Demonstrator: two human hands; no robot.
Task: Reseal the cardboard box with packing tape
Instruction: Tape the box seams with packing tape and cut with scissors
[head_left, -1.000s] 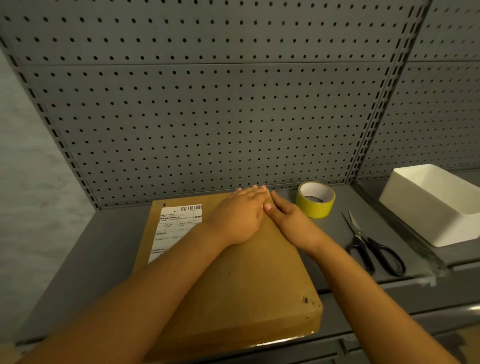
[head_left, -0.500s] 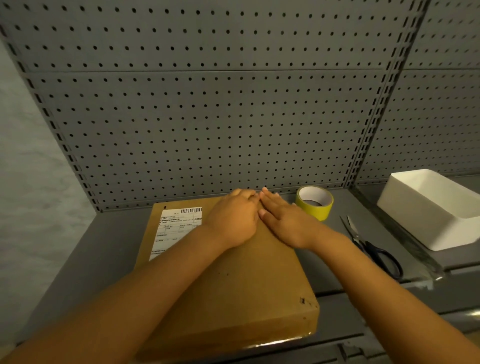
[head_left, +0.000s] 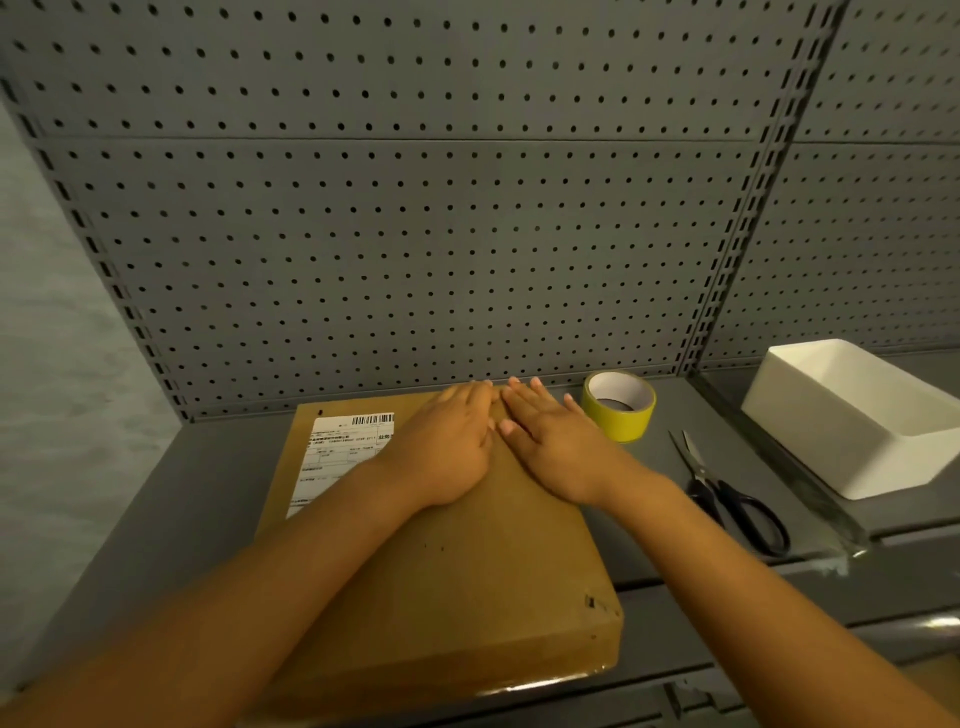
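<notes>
cardboard box (head_left: 467, 587), flat, brown, closed

shipping label (head_left: 343, 457) partly behind forearm, print illegible

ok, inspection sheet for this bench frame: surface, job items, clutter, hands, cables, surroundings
Surface: grey metal shelf, lit dimly.
Job's things: cardboard box lies flat, shipping label on its far left; yellow tape roll stands right of the box; black-handled scissors lie further right, blades closed.
Clutter: white bin at the far right.
Hands: left hand and right hand rest flat side by side on the box top near its far edge, holding nothing.
Cables: nothing seen.
Surroundings: grey pegboard behind, no tools hung.
</notes>
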